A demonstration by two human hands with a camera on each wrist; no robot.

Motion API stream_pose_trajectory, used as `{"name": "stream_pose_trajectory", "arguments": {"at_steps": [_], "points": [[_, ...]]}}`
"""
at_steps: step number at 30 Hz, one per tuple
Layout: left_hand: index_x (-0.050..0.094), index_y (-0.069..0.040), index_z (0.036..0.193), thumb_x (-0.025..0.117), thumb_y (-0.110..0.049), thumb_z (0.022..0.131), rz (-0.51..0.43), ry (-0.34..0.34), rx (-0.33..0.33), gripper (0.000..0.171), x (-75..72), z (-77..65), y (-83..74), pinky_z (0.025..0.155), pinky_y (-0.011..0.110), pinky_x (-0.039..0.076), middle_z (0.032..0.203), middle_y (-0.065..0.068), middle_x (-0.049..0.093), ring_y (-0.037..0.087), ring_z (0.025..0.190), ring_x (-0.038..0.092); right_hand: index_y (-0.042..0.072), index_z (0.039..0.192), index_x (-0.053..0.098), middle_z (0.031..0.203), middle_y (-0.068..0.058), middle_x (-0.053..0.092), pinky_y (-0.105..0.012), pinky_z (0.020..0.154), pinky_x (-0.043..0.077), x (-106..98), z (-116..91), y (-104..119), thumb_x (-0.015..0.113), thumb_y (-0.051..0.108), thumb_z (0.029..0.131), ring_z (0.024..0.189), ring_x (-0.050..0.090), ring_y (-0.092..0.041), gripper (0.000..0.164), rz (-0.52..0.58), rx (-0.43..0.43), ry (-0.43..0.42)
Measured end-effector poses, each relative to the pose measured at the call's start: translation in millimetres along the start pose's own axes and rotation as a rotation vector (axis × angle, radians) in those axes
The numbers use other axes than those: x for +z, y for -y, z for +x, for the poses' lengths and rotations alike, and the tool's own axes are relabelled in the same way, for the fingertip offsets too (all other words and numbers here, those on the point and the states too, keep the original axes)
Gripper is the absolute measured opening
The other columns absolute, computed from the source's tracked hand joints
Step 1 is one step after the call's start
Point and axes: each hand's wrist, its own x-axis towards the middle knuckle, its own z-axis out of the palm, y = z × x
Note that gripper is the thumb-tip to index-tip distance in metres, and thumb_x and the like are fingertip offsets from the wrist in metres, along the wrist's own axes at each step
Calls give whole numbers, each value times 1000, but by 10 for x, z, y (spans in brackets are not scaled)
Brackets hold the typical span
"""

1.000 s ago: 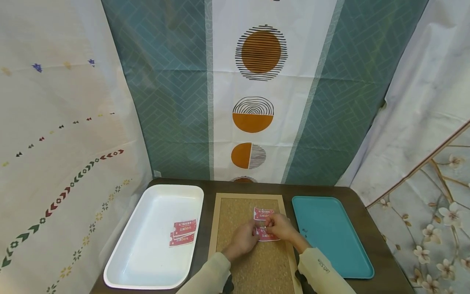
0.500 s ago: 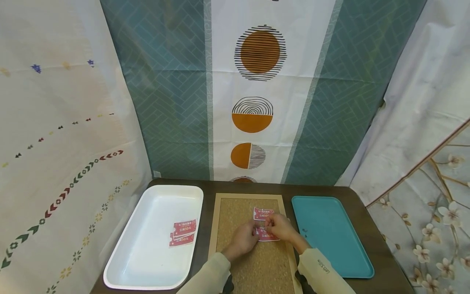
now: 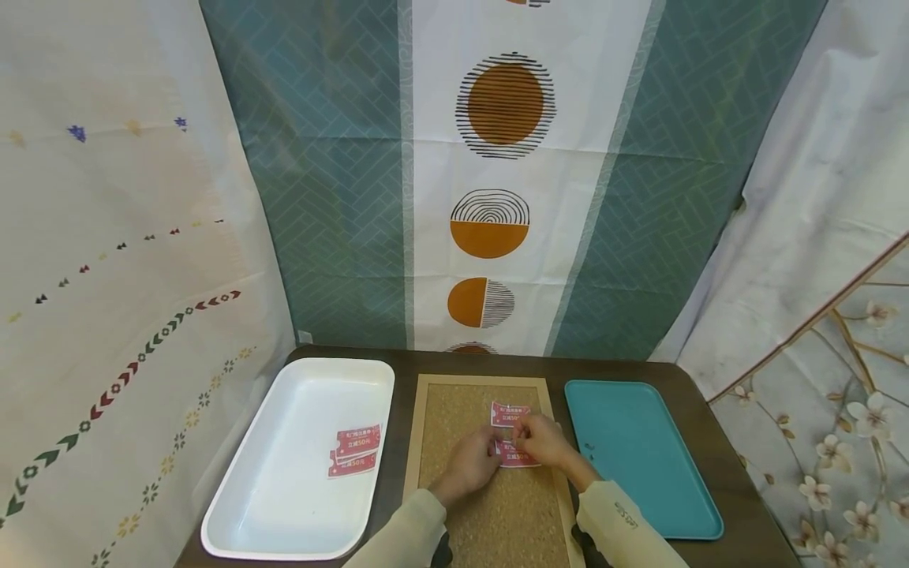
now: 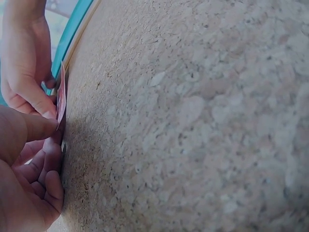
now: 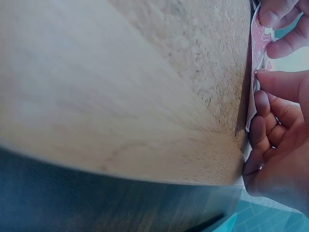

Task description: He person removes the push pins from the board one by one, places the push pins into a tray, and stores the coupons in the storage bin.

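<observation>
On the framed corkboard, my left hand pinches the left edge of a red-and-white paper coupon. My right hand is at the coupon's top edge, its other fingers curled. In the right wrist view, a tiny pale pushpin shows at the right thumb's tip, against the coupon; the fingers hide most of it. The left wrist view has the paper edge-on, tilted slightly off the cork. Just above lies a second coupon, flat on the board and partly covered by the right fingers.
A white tray on the left holds two overlapping coupons. To the right is a teal tray with several tiny dark items near its left edge. All of these rest on a dark brown table, with patterned curtains around it.
Both hands stay in nearly the same place on the coupon. The head view has shifted very slightly.
</observation>
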Motion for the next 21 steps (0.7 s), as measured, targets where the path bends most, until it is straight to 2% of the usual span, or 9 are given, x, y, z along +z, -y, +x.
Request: {"name": "stream_pose_trajectory", "arguments": {"at_steps": [6,13,18,21], "points": [[68,-6,125,74,-6,96,-9,5,-9,30,1,-2,6,53,23,40,80,-7,57,6,65,50,17,79,66,73,7,58,-42,80,36,9,4,-5,76,8,90,73,52,-12,17,-30,-4,-7],[68,-8,127,72,-5,97,-17,3,-12,30,-17,24,2,55,24,40,83,-6,58,7,69,50,19,78,66,74,9,60,-52,88,35,-1,25,1,74,8,89,75,53,-12,17,-37,0,-22],[68,-6,127,72,-4,97,-32,-8,7,30,-27,14,15,54,24,40,82,-6,57,7,69,50,15,81,67,76,6,61,-47,84,38,-18,13,15,72,8,89,76,54,-13,12,11,14,-7],[68,-5,125,72,-3,97,-41,-15,11,29,-36,6,22,54,24,41,82,-5,57,7,68,50,16,83,67,77,6,62,-48,85,39,-33,-7,14,71,8,91,76,55,-13,12,32,33,-11]]}}
